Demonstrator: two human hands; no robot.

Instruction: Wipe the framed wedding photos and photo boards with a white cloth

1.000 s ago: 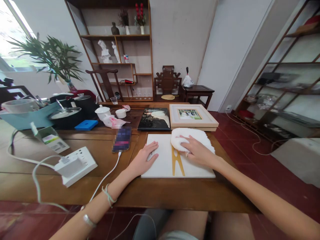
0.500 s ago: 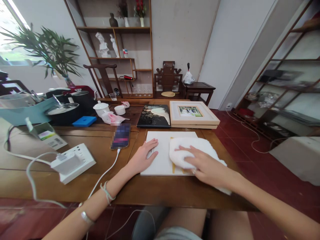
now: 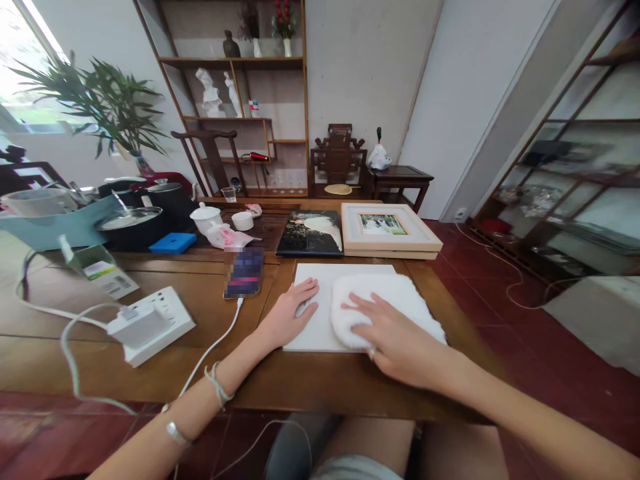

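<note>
A white flat panel (image 3: 310,333) lies on the wooden table in front of me. My left hand (image 3: 293,313) rests on the panel's left side, fingers stretched out and holding nothing. A thick, fluffy white cloth (image 3: 405,300) covers the right part of the panel and reaches past its right edge. Pressed flat on top of this cloth is my right hand (image 3: 395,333), its fingers spread. The panel's surface beneath the cloth is hidden.
Behind the panel lie a dark picture panel (image 3: 310,233) and a light wooden photo frame (image 3: 420,230). A phone (image 3: 244,272) on a white cable and a power strip (image 3: 165,327) are to the left. Pots, a blue box (image 3: 173,243) and white teaware (image 3: 206,217) stand farther back.
My right hand has slid the cloth left across the panel, and yellowish marks visible earlier beside it are now covered. My left hand stays on the panel.
</note>
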